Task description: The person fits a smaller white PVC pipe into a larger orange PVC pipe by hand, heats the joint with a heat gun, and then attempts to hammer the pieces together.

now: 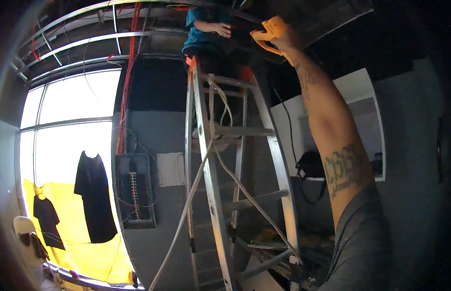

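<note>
My right arm stretches up from the lower right, and my right hand (287, 41) is closed around an orange-yellow tool with a looped, handle-like frame (271, 30). Its exact kind does not show. The tool is up near the dark ceiling, to the right of a co-worker in a teal shirt (200, 35) who is high on a stepladder (209, 169). That person's hand (223, 30) is a short way left of the tool, apart from it. My left hand is out of the picture.
Pale cords (186, 203) hang from the ladder and run downward across its legs. An open electrical panel (134, 189) is on the grey wall. Metal ceiling framing (89, 41) runs overhead at left. Dark garments (95, 199) hang before the bright window. Dusty boards (274, 247) lie behind the ladder.
</note>
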The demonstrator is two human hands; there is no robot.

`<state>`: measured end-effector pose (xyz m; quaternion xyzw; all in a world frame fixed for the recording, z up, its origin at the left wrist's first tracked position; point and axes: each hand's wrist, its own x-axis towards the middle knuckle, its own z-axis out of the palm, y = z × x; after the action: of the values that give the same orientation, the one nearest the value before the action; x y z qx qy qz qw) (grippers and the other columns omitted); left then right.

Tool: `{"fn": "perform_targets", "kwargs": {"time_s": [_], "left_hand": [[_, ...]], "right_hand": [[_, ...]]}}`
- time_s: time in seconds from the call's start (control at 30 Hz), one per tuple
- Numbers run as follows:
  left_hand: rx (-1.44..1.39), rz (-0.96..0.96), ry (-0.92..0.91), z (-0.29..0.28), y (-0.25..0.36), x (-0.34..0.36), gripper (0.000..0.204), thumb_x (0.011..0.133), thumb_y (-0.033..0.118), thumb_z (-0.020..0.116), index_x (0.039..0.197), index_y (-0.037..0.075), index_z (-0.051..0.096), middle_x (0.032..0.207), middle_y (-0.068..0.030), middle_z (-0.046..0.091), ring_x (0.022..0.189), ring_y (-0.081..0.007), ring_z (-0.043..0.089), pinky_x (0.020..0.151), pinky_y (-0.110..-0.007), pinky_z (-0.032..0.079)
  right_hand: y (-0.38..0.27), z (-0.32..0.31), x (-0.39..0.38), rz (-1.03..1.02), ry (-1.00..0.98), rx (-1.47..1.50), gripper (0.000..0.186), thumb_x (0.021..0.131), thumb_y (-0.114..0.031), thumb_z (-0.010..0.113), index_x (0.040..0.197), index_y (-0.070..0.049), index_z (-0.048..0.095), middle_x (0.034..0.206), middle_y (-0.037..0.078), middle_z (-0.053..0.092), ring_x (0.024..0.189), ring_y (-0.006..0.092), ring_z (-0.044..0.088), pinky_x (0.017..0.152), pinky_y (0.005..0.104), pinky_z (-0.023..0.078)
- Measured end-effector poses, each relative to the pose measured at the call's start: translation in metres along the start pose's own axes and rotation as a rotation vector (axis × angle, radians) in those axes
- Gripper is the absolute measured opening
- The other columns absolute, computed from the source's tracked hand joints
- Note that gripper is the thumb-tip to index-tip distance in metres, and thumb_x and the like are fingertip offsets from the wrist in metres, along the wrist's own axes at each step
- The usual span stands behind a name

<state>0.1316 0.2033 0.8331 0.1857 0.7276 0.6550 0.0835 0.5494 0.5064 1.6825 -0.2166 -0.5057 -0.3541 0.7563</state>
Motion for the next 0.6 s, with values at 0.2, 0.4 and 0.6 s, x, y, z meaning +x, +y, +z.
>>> {"fn": "perform_targets", "kwargs": {"time_s": [0.2,0.4,0.6], "left_hand": [[-0.017,-0.139,0.147,-0.041,-0.008,-0.013,0.029,0.093,0.023,0.059,0.117,0.006,0.059,0.095,-0.0055,0.062,0.083,-0.0144,0.059,0.075,-0.031,0.050],[-0.007,-0.174,0.227,-0.071,-0.010,0.000,0.030,0.094,0.023,0.058,0.117,0.006,0.059,0.095,-0.0054,0.062,0.083,-0.0144,0.059,0.075,-0.031,0.049],[-0.023,-0.272,0.370,-0.097,-0.037,-0.050,0.030,0.094,0.024,0.057,0.118,0.006,0.059,0.096,-0.0053,0.062,0.083,-0.0143,0.059,0.075,-0.032,0.049]], "right_hand": [[-0.063,0.012,-0.016,-0.174,-0.086,0.180,0.061,0.065,-0.031,0.083,0.112,-0.001,0.058,0.106,0.017,0.065,0.100,0.0315,0.064,0.087,0.0374,0.051],[-0.021,0.086,0.025,-0.093,0.045,-0.101,0.054,0.068,-0.024,0.080,0.116,-0.007,0.062,0.111,0.016,0.066,0.100,0.0287,0.066,0.084,0.0396,0.053],[-0.040,0.107,0.018,-0.267,0.016,0.064,0.045,0.077,-0.023,0.073,0.116,-0.004,0.062,0.110,0.016,0.065,0.100,0.0278,0.065,0.087,0.0387,0.051]]}}
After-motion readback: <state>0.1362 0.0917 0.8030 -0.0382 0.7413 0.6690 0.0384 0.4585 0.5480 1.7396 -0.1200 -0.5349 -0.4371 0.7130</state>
